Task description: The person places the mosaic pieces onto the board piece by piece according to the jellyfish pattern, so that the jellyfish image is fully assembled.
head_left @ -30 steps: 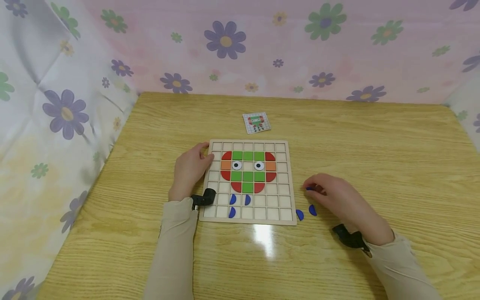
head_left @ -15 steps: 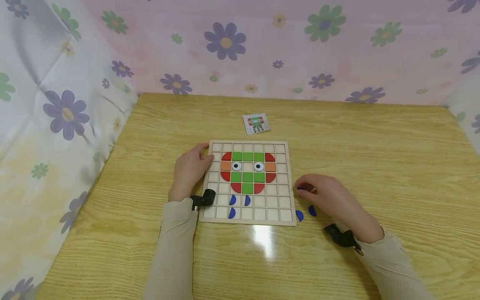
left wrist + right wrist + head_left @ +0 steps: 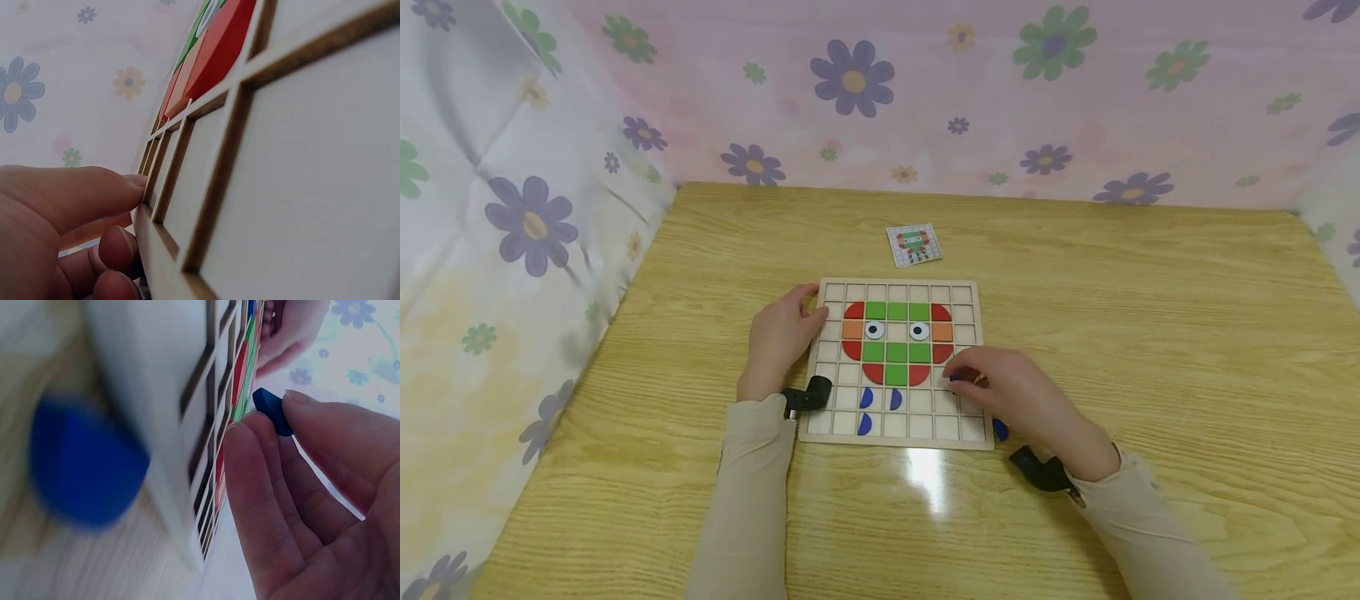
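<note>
A square wooden grid board [image 3: 961,293] lies on the table. Red, orange and green tiles and two eye discs form a face on it, with three blue half-circle pieces [image 3: 896,400] below. My left hand [image 3: 779,342] holds the board's left edge; in the left wrist view the thumb [image 3: 94,194] presses the rim while curled fingers sit at its side. Over the board's right part, my right hand [image 3: 1026,400] pinches another blue half-circle piece [image 3: 272,412] between thumb and fingertips, above the surface.
One loose blue half-circle piece [image 3: 1001,430] lies beside the board's lower right edge. A small pattern card [image 3: 914,244] showing a similar face rests behind the board. Flowered cloth [image 3: 925,100] hangs behind the table and to the left.
My right hand has moved left from the table to above the board, carrying the blue half-circle piece. It now covers one of the loose pieces. My left hand has stayed put.
</note>
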Demonstrator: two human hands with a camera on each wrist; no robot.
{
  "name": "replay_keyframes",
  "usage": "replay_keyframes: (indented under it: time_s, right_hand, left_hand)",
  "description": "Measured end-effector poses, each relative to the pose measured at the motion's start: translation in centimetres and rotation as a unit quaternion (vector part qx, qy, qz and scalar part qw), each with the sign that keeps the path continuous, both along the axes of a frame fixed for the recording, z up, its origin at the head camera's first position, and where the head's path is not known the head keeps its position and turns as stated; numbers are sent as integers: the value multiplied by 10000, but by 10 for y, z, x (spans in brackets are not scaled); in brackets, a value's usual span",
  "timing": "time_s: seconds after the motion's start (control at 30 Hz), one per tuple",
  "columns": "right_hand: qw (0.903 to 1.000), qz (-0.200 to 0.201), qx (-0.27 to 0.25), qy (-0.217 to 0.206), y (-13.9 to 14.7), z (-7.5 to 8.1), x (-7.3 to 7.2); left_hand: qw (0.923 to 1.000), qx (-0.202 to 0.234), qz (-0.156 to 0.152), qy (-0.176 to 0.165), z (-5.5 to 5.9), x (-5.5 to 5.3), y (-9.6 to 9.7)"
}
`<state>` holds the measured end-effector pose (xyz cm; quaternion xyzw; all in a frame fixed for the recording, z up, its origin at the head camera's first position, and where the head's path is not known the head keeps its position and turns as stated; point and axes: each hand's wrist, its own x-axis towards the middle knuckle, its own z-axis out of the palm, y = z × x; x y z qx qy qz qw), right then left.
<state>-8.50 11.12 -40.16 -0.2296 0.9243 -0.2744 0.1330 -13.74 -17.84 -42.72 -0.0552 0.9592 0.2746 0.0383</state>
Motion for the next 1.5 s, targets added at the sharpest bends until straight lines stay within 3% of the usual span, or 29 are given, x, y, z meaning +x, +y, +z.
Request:
replay_keyframes:
  time_s: [0.23, 0.6, 1.07, 1.5]
  right_hand:
    - [9993, 248, -176, 203, -16, 0, 3]
    - [9977, 660, -123, 100, -40, -2, 11]
    - [9971, 744, -112, 94, -53, -8, 19]
    - [9956, 867, -20, 356, -55, -12, 22]
  left_hand:
    - [10000, -14, 19, -9, 1, 0, 1]
    - [10000, -35, -16, 49, -1, -1, 1]
    - [9999, -61, -55, 106, -2, -1, -1]
    - [9999, -30, -51, 139, 0, 0, 1]
